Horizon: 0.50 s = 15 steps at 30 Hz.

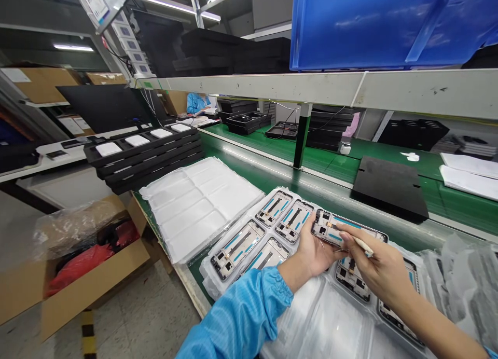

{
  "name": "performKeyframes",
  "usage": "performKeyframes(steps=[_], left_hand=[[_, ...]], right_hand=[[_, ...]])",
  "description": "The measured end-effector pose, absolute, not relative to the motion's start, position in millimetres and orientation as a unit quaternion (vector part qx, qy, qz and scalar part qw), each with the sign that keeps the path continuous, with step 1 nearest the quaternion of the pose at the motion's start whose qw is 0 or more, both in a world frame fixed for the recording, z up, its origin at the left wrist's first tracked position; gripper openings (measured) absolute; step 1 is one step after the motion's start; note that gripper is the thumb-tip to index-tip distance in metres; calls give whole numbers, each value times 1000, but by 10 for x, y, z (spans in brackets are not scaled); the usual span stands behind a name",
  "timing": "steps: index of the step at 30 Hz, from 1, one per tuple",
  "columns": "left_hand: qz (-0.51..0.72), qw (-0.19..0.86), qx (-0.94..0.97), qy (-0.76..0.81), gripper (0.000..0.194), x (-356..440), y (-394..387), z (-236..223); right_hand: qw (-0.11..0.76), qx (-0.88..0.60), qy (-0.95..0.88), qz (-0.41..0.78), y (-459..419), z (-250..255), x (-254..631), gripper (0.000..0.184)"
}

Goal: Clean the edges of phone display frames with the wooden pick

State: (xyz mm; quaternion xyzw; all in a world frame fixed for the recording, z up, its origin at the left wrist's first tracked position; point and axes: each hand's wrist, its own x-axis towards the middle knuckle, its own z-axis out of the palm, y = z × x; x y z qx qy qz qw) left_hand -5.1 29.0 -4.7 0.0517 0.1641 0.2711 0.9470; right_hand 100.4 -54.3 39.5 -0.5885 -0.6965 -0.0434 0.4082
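My left hand (311,252) is closed around a phone mid-frame (323,225) and holds it up, tilted, over a clear plastic tray (209,285). The frame's inner side faces me, with light-blue strips and a small orange-brown flex piece. In my right hand (375,271) is a slim cream-white stick tool (363,246), its back end showing. Those right fingers rest on or just over the frame near the flex piece; the tool's tip is hidden. Similar phone frames (238,249) lie in the tray's pockets, some partly covered by my hands.
A white molded tray (202,203) lies to the left, beside stacked black trays (151,156). Crumpled clear trays (462,286) are at right, and a black foam block (389,188) sits behind. A shelf edge (241,85) with a blue bin (373,27) crosses above. An open carton (97,276) stands on the floor.
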Motion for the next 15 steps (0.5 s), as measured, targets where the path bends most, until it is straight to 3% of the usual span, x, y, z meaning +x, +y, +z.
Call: performKeyframes(steps=[5, 8, 10, 15], left_hand=[[259, 948, 70, 171, 58, -36, 320, -97], [259, 947, 65, 180, 58, -38, 326, -85], [273, 943, 78, 173, 57, -50, 305, -52], [272, 931, 112, 217, 54, -52, 299, 15]], right_hand=[[361, -620, -693, -79, -440, 282, 1139, 32], [291, -659, -692, -35, -374, 260, 1172, 56], [228, -700, -677, 28, -383, 295, 1150, 63], [170, -760, -625, 44, -413, 429, 1072, 44]])
